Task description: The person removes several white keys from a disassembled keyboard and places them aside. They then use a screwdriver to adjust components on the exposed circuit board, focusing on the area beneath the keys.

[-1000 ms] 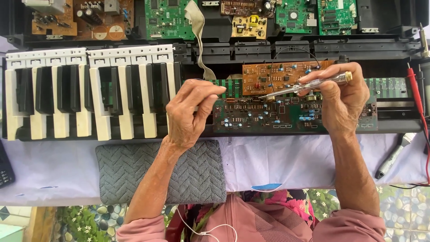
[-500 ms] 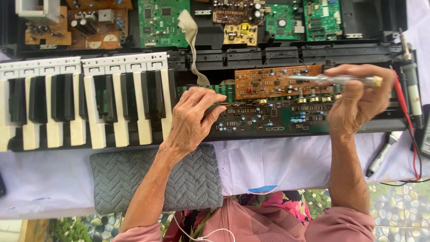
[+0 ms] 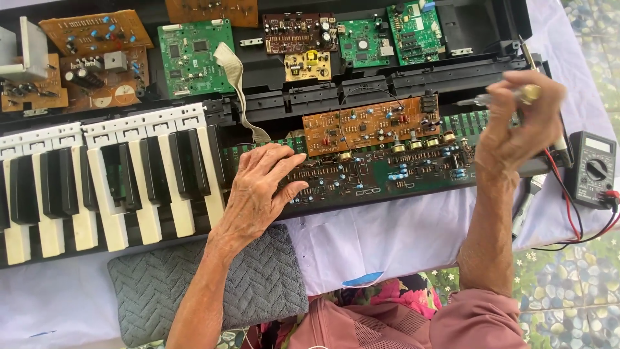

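An opened electronic keyboard lies across the table, its white and black keys (image 3: 110,187) on the left. A long dark green circuit board (image 3: 381,174) is exposed on the right, with a smaller orange-brown board (image 3: 368,126) on top of it. My left hand (image 3: 258,190) rests flat on the left end of the green board, fingers slightly spread, holding nothing. My right hand (image 3: 516,126) is raised over the right end of the keyboard, closed around a thin metal screwdriver (image 3: 497,98) whose tip points left.
Several loose circuit boards (image 3: 194,55) lie in the black case (image 3: 484,32) behind. A grey ribbon cable (image 3: 236,84) runs down to the green board. A black multimeter (image 3: 594,168) with red and black leads sits at right. A grey cloth (image 3: 213,284) lies at the front.
My right hand has lifted the screwdriver off the orange-brown board and moved it to the right. My left hand stays on the green board. The view has shifted rightward.
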